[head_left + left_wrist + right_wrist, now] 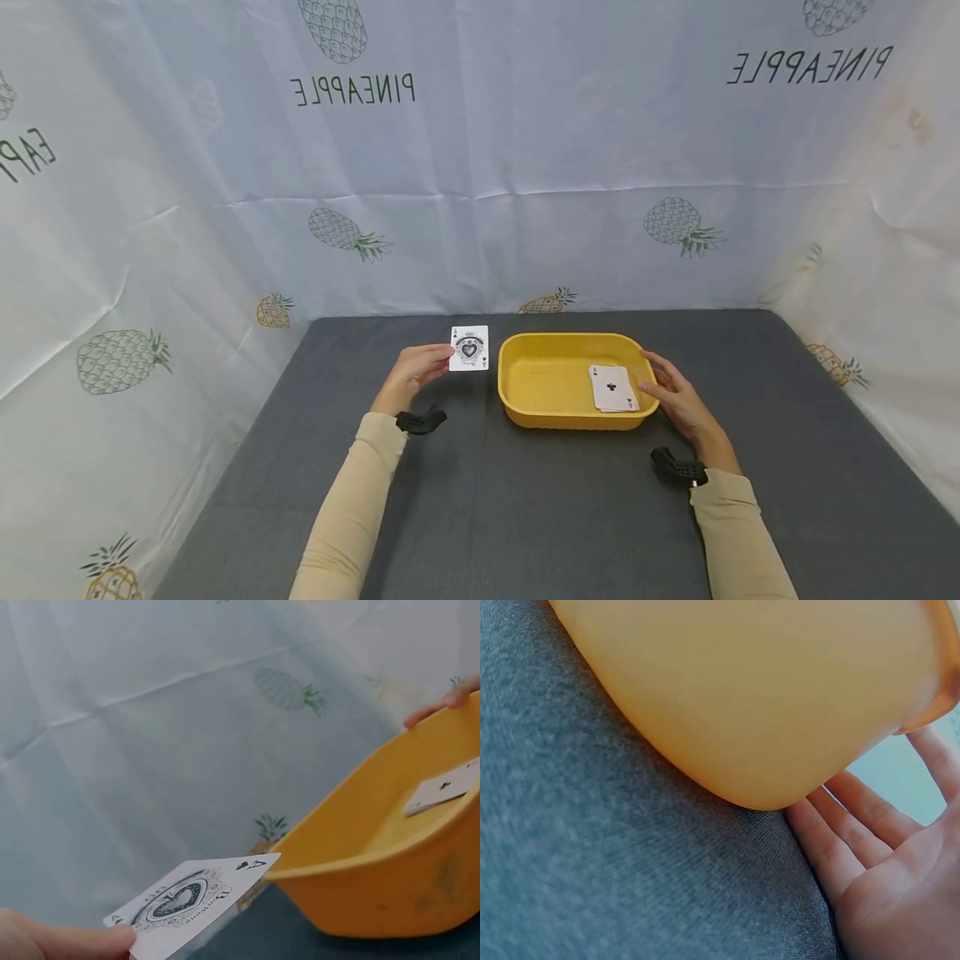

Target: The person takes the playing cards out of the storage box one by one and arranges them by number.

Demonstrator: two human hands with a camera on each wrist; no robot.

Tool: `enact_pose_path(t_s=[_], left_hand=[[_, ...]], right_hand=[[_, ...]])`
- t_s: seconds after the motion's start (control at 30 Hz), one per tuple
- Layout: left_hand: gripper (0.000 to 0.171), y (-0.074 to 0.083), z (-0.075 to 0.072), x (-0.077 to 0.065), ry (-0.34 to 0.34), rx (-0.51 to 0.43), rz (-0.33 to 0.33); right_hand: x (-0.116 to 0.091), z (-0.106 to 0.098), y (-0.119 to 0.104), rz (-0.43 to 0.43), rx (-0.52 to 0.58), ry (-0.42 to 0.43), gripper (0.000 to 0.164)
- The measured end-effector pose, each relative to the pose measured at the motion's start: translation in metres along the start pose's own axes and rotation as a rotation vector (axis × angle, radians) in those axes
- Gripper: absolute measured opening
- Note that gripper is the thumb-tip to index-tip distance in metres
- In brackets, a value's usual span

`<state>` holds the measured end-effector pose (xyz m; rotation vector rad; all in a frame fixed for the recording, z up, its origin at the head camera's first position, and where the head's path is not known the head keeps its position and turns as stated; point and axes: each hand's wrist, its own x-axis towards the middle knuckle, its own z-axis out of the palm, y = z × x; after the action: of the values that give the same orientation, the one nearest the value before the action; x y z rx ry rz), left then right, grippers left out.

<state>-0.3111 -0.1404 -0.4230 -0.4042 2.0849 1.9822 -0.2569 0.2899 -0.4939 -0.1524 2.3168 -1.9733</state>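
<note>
Between thumb and fingers, my left hand [411,375] pinches a playing card [470,348], an ace with an ornate black emblem. The card is held face up, just left of a yellow plastic bin [547,414]. In the left wrist view the card [184,904] slants in front of the bin's near corner. My right hand [681,402] grips the bin's right end, thumb over the rim and fingers along the outer wall [765,690]. Inside the bin, toward its right end, lies a small stack of cards [613,388] with an ace of clubs on top.
A dark grey cloth [555,508] covers the table beneath the bin. Behind and at both sides hangs a white curtain [480,150] printed with pineapples. Each wrist carries a black camera mount, such as the left one [420,421].
</note>
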Motion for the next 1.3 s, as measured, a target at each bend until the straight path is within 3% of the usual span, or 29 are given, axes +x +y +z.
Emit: enact_pose_path(t_s=[0.27,0.47,0.9,1.3], left_hand=[[0.040,-0.012,-0.009,0.010,0.016,0.000,-0.025],[0.041,-0.017,-0.008,0.024,0.049,-0.017,-0.096],[0.039,-0.031,-0.003,0.041,0.074,-0.061,-0.118],[0.032,-0.033,0.009,0.045,0.192,0.075,0.008]], right_hand=[[-0.002,0.000,-0.002,-0.002,0.018,-0.007,0.066],[-0.003,0.001,-0.003,-0.013,0.040,-0.018,0.066],[-0.003,0.002,-0.002,-0.006,0.033,-0.004,0.065],[-0.001,0.001,-0.002,0.001,0.031,-0.002,0.066]])
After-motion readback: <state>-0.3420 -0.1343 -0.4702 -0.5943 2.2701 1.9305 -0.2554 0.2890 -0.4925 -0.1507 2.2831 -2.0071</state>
